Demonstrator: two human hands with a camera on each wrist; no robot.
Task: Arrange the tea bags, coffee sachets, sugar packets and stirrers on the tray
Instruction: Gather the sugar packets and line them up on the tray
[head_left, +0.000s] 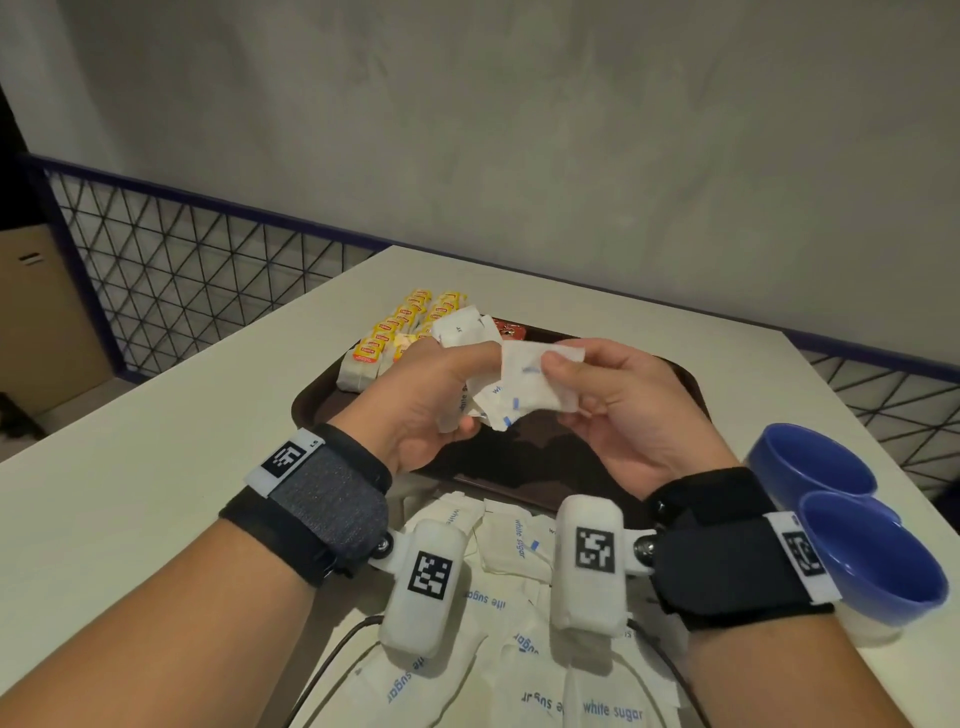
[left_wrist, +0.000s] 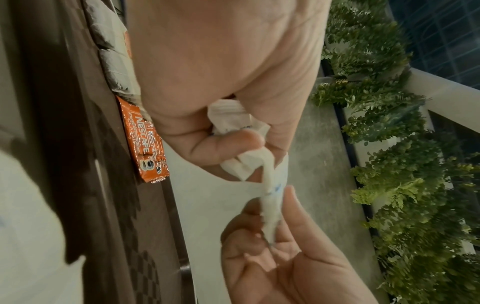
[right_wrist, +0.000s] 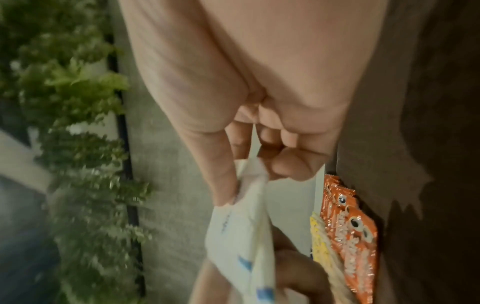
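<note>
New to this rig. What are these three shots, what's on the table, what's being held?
No machine here: a person wears a head camera and one camera strapped on each wrist. The head view looks down at a white table with a brown tray. Yellow-tagged tea bags and orange coffee sachets lie on the tray; loose sugar packets lie near the person, two blue bowls at right. The left hand grips a bundle of packets; the right hand pinches one sugar packet.
</note>
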